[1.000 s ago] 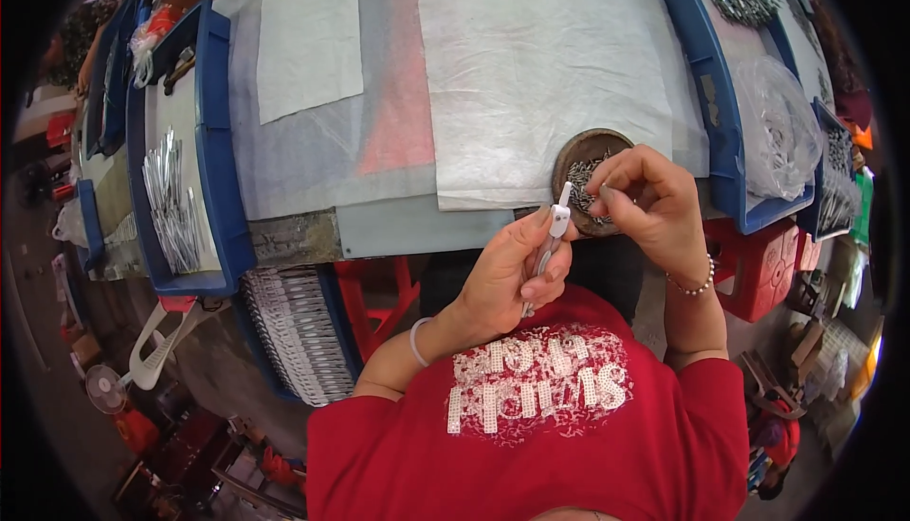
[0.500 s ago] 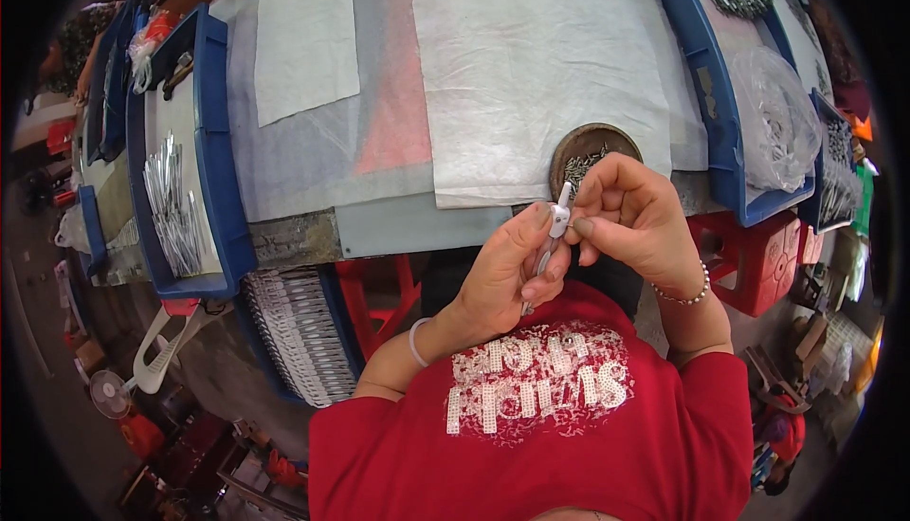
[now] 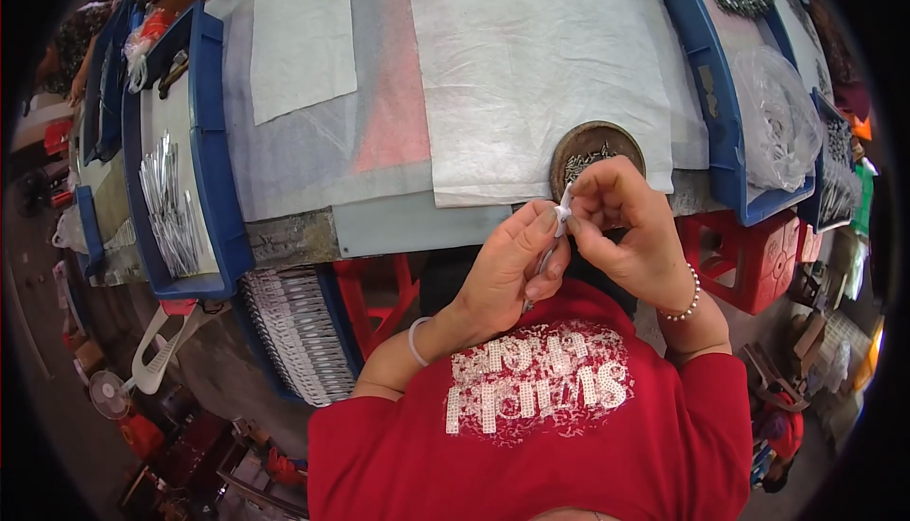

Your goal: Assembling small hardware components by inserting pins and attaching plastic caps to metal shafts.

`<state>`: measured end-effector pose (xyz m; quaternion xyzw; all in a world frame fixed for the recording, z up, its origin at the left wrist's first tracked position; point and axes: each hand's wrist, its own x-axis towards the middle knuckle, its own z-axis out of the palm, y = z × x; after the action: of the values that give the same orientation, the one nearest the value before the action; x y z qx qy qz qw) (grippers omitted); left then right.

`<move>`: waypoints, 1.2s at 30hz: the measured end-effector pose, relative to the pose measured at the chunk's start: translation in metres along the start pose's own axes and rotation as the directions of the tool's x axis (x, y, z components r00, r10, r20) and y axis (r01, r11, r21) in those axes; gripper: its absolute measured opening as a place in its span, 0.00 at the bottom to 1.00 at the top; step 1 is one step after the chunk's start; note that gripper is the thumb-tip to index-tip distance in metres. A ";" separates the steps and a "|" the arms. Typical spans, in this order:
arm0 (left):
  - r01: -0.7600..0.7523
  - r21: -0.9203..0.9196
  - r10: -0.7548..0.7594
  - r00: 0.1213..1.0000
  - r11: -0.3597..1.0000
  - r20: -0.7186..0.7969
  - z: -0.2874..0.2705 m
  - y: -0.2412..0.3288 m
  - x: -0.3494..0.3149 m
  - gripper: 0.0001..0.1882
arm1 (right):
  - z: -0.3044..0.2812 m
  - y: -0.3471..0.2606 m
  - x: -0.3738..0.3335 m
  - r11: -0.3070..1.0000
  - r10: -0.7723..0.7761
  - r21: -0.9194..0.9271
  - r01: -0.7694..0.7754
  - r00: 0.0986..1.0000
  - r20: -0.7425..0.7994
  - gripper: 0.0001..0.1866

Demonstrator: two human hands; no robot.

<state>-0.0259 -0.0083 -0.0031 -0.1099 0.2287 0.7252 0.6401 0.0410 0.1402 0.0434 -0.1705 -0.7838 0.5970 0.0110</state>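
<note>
Closing on the slim, white-headed grey implement [image 3: 562, 214], the right hand [image 3: 627, 227] is moving left since the earlier frame, bringing both hands to the head. Its thumb and fingertips are meeting there; any pinched part is hidden. The left hand [image 3: 507, 260] is gripping the shaft, near-left of the round brown bowl [image 3: 607, 132], forearms angling inward.

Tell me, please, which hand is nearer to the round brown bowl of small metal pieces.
Right. The right hand overlaps the near side of the bowl in this view; the left hand is farther off, below and left of it in the picture.
</note>
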 end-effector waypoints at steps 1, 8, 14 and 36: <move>-0.001 0.009 0.001 1.000 1.000 -0.001 -0.001 -0.001 0.000 0.12 | 0.001 -0.001 0.000 0.991 0.069 0.119 -0.068 0.998 -0.002 0.12; 0.071 -0.049 -0.066 0.993 0.996 0.098 -0.008 -0.006 0.004 0.14 | -0.014 0.019 0.011 0.870 0.159 0.406 -0.280 0.938 0.307 0.14; 0.080 -0.067 -0.073 0.992 0.995 0.102 -0.004 -0.004 -0.001 0.15 | -0.020 0.017 0.011 0.798 0.073 0.526 -0.294 0.914 0.400 0.15; 0.051 0.249 -0.056 0.998 0.967 0.017 0.015 -0.009 -0.005 0.19 | 0.000 0.024 0.016 0.311 0.217 0.946 -0.093 0.976 0.025 0.14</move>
<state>-0.0140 -0.0054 0.0104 -0.0266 0.3069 0.6747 0.6708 0.0316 0.1502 0.0181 -0.2383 -0.2708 0.9281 0.0922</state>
